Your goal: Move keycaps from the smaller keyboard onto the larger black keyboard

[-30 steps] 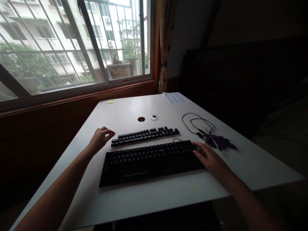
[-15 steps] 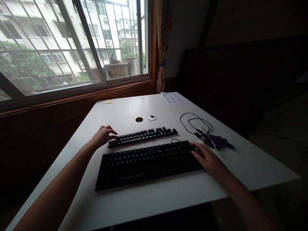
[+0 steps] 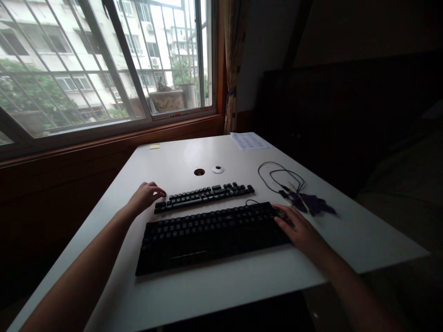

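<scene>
Between the thumb and fingertips of my left hand (image 3: 147,196) is a small black keycap (image 3: 164,194), just above the left end of a block of black keycaps (image 3: 204,195). These keycaps lie in rows on the white table (image 3: 221,290), behind a black keyboard (image 3: 211,235). My right hand (image 3: 294,223) grips the keyboard's right end, thumb on the near side and fingers by the far corner. Some of its fingers are hidden. The keyboard's near part is too dark to make out in detail.
Right of the keyboard lie a looped black cable (image 3: 282,170) and a purple cloth (image 3: 316,204) with a thin stick across it. Farther back are a round table hole (image 3: 199,172), its white cover (image 3: 218,169), printed paper (image 3: 249,140) and a yellow note (image 3: 154,146).
My left hand has drawn slightly left and back from the keycap rows, and a keycap now shows at its fingertips. My right hand stays at the keyboard's right end.
</scene>
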Demonstrator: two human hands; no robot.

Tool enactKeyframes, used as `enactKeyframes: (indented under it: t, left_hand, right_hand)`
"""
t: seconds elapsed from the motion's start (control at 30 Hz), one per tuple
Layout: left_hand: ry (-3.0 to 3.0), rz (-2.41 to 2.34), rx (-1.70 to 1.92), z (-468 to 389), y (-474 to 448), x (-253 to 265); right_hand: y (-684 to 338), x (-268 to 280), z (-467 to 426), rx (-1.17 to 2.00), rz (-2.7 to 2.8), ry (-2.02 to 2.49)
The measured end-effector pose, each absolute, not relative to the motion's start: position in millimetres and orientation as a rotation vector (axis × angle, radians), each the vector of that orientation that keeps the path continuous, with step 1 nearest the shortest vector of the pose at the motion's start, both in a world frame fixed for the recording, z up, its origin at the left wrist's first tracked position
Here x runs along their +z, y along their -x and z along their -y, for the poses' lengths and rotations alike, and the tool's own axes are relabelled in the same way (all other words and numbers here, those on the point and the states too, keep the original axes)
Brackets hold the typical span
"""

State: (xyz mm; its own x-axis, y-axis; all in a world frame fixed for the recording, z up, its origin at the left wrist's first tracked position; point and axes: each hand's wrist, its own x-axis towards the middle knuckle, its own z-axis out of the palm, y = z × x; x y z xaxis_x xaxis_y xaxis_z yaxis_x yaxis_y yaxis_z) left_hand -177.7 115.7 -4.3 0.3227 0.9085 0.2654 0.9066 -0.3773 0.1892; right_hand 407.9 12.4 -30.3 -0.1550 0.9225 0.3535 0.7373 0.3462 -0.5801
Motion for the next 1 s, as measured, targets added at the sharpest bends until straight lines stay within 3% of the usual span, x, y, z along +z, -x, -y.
enactKeyframes:
  t: [0.73,1.0]
  left_hand:
    - [-2.503,-1.736,0.633,-108,173,1]
    - [-2.485,-1.758,0.775,-45,176,33]
  right_hand:
    - [-406,-29,-13,0.374,1.933,1.438]
    - [-408,-34,-14,0.373,1.954,1.425]
